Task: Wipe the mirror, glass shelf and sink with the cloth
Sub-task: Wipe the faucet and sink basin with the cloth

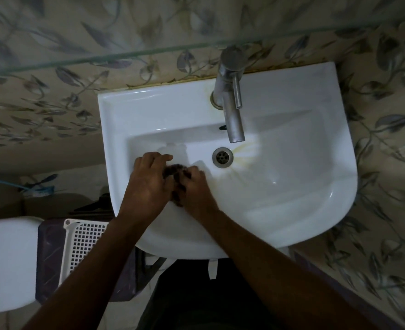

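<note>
A white sink [292, 191] fills the middle of the view, with a metal drain [222, 157] in its basin. A small dark cloth [175, 172], bunched up, sits over the basin's left part. My left hand [146, 179] and my right hand [194, 189] both grip it, fingers curled round it from either side; most of the cloth is hidden between them. The glass shelf [101, 57] runs across the top of the view, above the sink. The mirror is out of view.
A steel tap [231, 96] stands at the sink's back rim, its spout over the drain. Leaf-patterned tiles [387, 139] cover the wall. Lower left are a white toilet lid [6, 263] and a white perforated basket [82, 241].
</note>
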Motion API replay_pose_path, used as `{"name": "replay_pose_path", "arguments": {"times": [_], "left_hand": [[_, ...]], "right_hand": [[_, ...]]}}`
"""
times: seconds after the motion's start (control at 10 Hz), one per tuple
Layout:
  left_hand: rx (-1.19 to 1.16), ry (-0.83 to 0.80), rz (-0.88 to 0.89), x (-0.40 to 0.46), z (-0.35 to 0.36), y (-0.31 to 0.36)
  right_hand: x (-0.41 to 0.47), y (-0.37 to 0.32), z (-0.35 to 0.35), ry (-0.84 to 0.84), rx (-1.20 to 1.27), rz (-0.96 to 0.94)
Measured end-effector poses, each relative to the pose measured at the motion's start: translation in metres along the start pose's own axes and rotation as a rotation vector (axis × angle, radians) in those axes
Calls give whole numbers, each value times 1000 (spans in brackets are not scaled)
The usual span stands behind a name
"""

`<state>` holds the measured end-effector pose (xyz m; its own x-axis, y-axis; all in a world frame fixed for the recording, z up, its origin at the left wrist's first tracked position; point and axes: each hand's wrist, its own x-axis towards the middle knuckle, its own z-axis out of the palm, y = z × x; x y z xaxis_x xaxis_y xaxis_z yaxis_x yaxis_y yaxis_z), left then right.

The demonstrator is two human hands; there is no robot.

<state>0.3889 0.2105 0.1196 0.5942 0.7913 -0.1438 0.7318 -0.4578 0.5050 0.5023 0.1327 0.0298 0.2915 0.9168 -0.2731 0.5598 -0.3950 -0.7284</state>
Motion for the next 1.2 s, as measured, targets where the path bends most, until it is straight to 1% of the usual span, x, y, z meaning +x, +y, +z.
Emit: {"name": "replay_pose_path", "arguments": {"times": [0.1, 0.2, 0.3, 0.4, 0.5, 0.6, 0.7, 0.8, 0.9, 1.0, 1.1, 1.2], "left_hand": [[-11, -2, 11, -2, 3, 4], [-13, 10, 29, -3, 6, 6], [13, -6, 40, -4, 7, 7], [24, -13, 44, -5, 9, 6], [-9, -9, 24, -4, 9, 2], [-3, -5, 19, -3, 7, -1], [11, -6, 29, -1, 5, 0], [12, -23, 41, -1, 6, 3], [7, -38, 54, 0, 9, 8], [9, -62, 76, 3, 13, 12], [-8, -89, 82, 5, 18, 17], [-10, -102, 109, 7, 23, 21]], "right_hand": [[-19, 3, 5, -98, -58, -61], [-18, 28, -19, -64, -97, 33], [-25, 47, -36, 43, -163, 199], [-34, 29, -25, 31, -150, 193], [-44, 1, -15, -142, -19, 113], [-47, 8, -20, -176, 6, 71], [-39, 41, -43, -117, -151, 134], [-36, 83, -69, 39, -460, 235], [-40, 85, -76, 55, -603, 333], [-51, 51, -55, -90, -393, 242], [-56, 45, -49, -235, -325, 143], [-41, 68, -83, -209, -515, 183]]}}
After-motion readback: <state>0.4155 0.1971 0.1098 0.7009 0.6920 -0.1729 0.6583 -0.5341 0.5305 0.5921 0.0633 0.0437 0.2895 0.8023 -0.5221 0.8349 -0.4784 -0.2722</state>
